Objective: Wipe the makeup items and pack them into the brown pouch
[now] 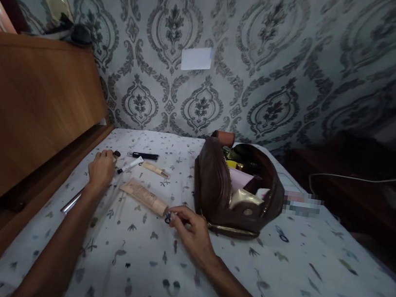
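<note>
My left hand [101,169] is at the left of the patterned sheet, its fingers curled down. A small dark-ended object [116,154] shows at its fingertips, mostly hidden. My right hand [191,231] pinches at the cap end of a beige cosmetic tube [145,197], which lies flat on the sheet. Beyond the tube lie a small white tube [131,164] with a black cap, a slim beige packet [156,169] and a black pen-like stick [144,155]. A silver stick [71,203] lies partly behind my left forearm.
An unzipped brown leather bag [211,185] full of pouches and cosmetics stands right of centre. Behind it sits a brown cylindrical object [225,138]. A wooden cabinet [30,110] borders the left side, and a patterned wall [214,33] rises at the back.
</note>
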A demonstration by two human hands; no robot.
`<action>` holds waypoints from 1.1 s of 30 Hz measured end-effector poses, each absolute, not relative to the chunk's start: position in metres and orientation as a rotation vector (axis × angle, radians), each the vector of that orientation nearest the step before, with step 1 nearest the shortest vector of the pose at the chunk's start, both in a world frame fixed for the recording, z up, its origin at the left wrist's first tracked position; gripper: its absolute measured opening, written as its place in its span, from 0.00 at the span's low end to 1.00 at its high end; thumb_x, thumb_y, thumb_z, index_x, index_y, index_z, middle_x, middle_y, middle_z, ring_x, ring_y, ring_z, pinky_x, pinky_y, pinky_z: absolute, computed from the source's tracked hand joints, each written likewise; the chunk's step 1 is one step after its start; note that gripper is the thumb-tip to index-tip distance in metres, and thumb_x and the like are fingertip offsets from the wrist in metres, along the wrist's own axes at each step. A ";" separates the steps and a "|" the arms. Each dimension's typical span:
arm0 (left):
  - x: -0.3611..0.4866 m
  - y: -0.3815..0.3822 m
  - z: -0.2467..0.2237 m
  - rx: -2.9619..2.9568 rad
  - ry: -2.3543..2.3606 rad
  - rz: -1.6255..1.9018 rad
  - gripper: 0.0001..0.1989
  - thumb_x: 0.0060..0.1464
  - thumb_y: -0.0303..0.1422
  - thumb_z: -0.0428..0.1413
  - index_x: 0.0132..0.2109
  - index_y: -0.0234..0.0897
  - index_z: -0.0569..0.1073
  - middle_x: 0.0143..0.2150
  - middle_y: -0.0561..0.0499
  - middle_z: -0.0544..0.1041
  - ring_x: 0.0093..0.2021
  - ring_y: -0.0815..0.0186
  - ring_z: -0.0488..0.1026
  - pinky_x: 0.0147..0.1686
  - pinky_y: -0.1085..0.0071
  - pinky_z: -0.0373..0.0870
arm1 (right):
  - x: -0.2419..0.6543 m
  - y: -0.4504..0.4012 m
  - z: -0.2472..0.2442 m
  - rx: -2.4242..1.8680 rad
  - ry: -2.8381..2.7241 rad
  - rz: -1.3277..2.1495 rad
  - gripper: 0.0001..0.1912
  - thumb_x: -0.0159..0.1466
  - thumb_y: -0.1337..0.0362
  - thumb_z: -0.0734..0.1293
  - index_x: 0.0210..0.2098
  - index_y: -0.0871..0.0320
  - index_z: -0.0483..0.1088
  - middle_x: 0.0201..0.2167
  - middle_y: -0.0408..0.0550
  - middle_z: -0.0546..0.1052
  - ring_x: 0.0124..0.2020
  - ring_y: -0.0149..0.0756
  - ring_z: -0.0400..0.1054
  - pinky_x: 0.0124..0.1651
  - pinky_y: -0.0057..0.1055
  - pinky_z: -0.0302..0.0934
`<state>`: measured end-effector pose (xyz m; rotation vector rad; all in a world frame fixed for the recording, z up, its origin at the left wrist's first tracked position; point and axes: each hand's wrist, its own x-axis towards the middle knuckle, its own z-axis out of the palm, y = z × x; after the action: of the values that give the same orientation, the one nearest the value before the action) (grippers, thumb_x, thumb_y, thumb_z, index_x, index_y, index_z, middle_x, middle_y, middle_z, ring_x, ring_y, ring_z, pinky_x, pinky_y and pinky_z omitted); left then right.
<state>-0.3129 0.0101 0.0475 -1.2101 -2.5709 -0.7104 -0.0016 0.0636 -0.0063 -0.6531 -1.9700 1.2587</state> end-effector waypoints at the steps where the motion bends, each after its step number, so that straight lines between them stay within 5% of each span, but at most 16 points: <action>1: -0.310 0.009 0.052 -1.213 -2.541 -0.828 0.15 0.60 0.34 0.49 0.51 0.34 0.70 0.52 0.37 0.74 0.55 0.47 0.67 0.50 0.55 0.66 | -0.001 0.063 -0.005 -0.651 -1.965 1.270 0.12 0.65 0.59 0.63 0.38 0.58 0.77 0.25 0.46 0.78 0.28 0.33 0.72 0.28 0.25 0.61; 6: -0.253 0.012 0.067 -1.463 -2.436 -1.417 0.24 0.62 0.43 0.48 0.62 0.40 0.63 0.45 0.49 0.77 0.38 0.61 0.76 0.37 0.68 0.72 | -0.004 0.060 -0.003 -0.572 -1.758 1.585 0.19 0.64 0.51 0.66 0.47 0.57 0.74 0.37 0.49 0.78 0.34 0.35 0.73 0.30 0.27 0.65; 8: -0.215 0.012 0.065 -1.664 -2.284 -2.100 0.27 0.58 0.44 0.54 0.62 0.41 0.64 0.48 0.48 0.76 0.43 0.60 0.76 0.41 0.67 0.72 | -0.008 0.060 -0.004 -0.514 -1.566 1.797 0.26 0.62 0.47 0.68 0.53 0.56 0.70 0.43 0.52 0.77 0.38 0.37 0.73 0.29 0.28 0.66; 10: -0.180 0.009 0.059 -1.799 -2.130 -2.274 0.22 0.56 0.41 0.58 0.56 0.41 0.69 0.51 0.48 0.75 0.52 0.58 0.73 0.50 0.66 0.69 | -0.010 0.061 -0.005 -0.473 -1.380 1.963 0.29 0.59 0.45 0.71 0.53 0.56 0.70 0.43 0.51 0.76 0.38 0.37 0.73 0.29 0.28 0.66; 16: -0.142 0.002 0.044 -2.015 -2.073 -1.872 0.15 0.61 0.38 0.54 0.54 0.39 0.69 0.50 0.46 0.75 0.52 0.59 0.72 0.52 0.65 0.67 | -0.010 0.063 -0.002 -0.546 -1.251 2.052 0.22 0.52 0.48 0.76 0.32 0.60 0.72 0.22 0.39 0.71 0.20 0.23 0.60 0.22 0.21 0.54; 23: -0.157 -0.005 0.044 -1.681 -1.872 -1.743 0.10 0.67 0.36 0.47 0.46 0.38 0.71 0.41 0.49 0.74 0.43 0.63 0.72 0.44 0.68 0.68 | -0.009 0.064 0.000 -0.682 -1.421 1.840 0.23 0.52 0.46 0.74 0.29 0.59 0.69 0.19 0.39 0.71 0.17 0.24 0.60 0.20 0.22 0.51; 33: -0.142 -0.004 0.028 -2.076 -1.329 -0.802 0.09 0.65 0.32 0.50 0.40 0.38 0.75 0.32 0.49 0.76 0.35 0.59 0.70 0.35 0.65 0.64 | -0.009 0.047 0.001 -0.601 -1.529 1.861 0.15 0.52 0.55 0.74 0.27 0.58 0.67 0.24 0.38 0.68 0.22 0.26 0.61 0.24 0.24 0.60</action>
<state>-0.1418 -0.0038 0.0280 -2.0762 -1.3290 -0.8016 -0.0094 0.0466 0.0011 -0.6012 -1.5293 1.8613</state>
